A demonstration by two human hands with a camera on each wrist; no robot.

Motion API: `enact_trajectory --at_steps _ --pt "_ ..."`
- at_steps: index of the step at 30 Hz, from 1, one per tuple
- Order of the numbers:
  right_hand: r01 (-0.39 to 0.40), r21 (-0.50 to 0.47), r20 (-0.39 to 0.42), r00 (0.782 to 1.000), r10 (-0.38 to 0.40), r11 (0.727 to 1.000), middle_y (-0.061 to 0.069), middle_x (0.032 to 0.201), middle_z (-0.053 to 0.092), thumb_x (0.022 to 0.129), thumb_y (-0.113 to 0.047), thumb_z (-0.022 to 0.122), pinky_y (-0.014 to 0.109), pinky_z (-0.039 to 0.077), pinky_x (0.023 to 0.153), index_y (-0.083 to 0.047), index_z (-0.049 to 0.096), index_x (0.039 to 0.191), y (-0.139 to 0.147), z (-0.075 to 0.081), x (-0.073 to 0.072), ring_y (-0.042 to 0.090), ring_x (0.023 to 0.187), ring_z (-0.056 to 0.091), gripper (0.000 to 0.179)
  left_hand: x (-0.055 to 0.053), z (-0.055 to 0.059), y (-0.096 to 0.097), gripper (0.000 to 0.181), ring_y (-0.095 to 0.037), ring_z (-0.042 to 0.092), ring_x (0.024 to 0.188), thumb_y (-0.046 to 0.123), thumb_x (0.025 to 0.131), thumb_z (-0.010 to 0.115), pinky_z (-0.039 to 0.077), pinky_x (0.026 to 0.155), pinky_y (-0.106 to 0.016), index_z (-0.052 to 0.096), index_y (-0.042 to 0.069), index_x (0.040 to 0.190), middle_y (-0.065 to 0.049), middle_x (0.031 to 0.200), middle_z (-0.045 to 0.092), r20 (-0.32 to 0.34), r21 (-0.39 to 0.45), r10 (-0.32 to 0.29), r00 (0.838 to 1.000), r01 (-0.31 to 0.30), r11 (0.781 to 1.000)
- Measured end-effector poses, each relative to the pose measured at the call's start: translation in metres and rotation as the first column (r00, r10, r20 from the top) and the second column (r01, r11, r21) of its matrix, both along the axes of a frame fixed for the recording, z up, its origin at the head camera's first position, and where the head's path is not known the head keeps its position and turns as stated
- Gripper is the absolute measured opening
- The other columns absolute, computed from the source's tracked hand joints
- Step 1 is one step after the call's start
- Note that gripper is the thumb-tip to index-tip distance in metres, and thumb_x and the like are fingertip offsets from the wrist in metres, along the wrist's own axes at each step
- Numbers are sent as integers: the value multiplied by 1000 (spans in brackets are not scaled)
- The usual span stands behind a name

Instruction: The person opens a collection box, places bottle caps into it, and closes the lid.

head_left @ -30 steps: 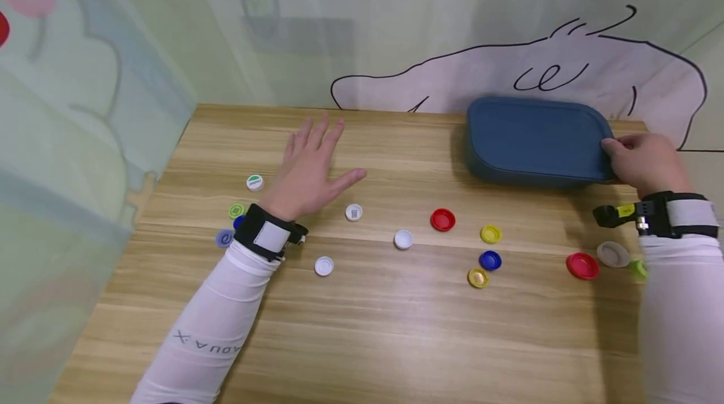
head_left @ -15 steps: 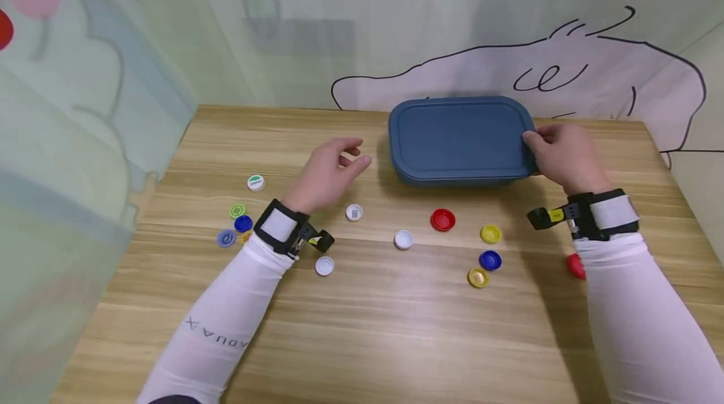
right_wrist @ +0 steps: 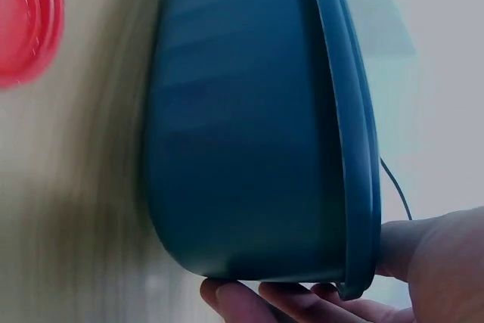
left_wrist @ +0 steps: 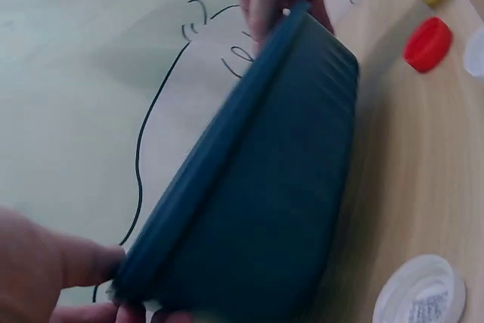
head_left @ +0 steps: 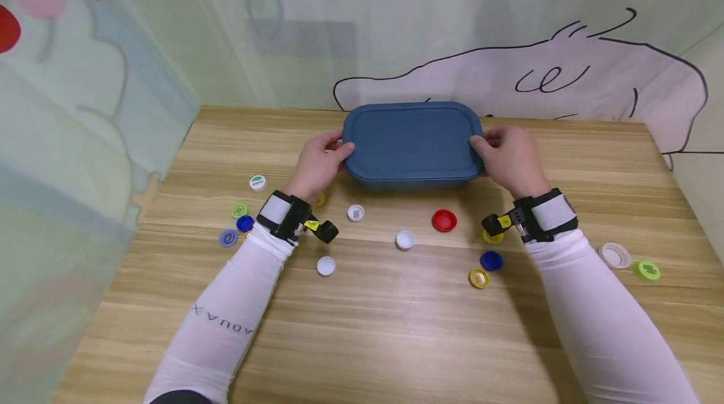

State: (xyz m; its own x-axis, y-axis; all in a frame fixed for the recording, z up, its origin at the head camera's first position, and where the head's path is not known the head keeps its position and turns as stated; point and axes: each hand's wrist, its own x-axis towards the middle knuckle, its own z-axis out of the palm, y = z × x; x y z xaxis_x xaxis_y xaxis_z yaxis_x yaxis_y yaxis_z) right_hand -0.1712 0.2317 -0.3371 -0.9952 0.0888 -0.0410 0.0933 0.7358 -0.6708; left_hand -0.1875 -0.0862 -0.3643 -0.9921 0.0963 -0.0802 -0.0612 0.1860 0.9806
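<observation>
A dark blue rectangular storage box (head_left: 413,140) with a flat lid stands at the back of the wooden table, below the wall. My left hand (head_left: 318,164) grips its left end, thumb on the lid's edge and fingers under the rim. At the opposite end my right hand (head_left: 513,160) holds the box the same way. The right wrist view shows that hand's fingers (right_wrist: 302,302) curled beneath the rim of the box (right_wrist: 242,126). In the left wrist view the long side of the box (left_wrist: 265,164) faces me. The inside is hidden by the lid.
Bottle caps lie scattered in front: a red cap (head_left: 444,220), white caps (head_left: 405,240), a blue cap (head_left: 491,261) and a gold cap (head_left: 478,278). More sit at left by a green cap (head_left: 240,210), and at right by a clear cap (head_left: 614,256). A printed curtain (head_left: 396,27) rises behind.
The box has moved left along the back of the table with my right hand holding it. My left hand, spread and apart from it before, now grips its left end.
</observation>
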Motion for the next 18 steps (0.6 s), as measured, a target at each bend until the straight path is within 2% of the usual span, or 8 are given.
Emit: enact_trajectory --at_steps 4,9,14,18 --pt "10 -63 11 1000 -9 998 14 108 58 92 -48 49 29 54 62 -2 51 125 -4 -3 1 20 73 63 57 -4 0 -1 43 -20 53 84 19 92 58 46 83 -46 48 5 131 -10 100 52 54 64 16 998 -20 998" --pt "17 -128 33 999 -13 992 13 109 58 90 -48 51 33 54 67 -3 47 129 -3 -4 1 24 77 63 60 -8 -2 -1 39 -19 54 86 17 90 60 44 86 -45 51 2 125 -10 104 58 93 116 49 994 -60 991" --pt "22 -168 37 999 -16 986 14 108 58 89 -47 54 32 54 67 -4 48 129 -2 -4 2 24 78 63 59 -10 -5 -1 37 -19 55 84 15 89 62 44 85 -46 52 1 122 -11 104 59 106 132 65 992 -79 988" --pt "28 -188 37 999 -22 982 15 112 56 89 -45 55 34 54 67 -5 45 131 -1 -5 2 21 79 62 58 -9 -5 0 37 -21 58 80 13 88 62 46 84 -48 51 3 123 -13 101 60 120 137 46 992 -62 989"
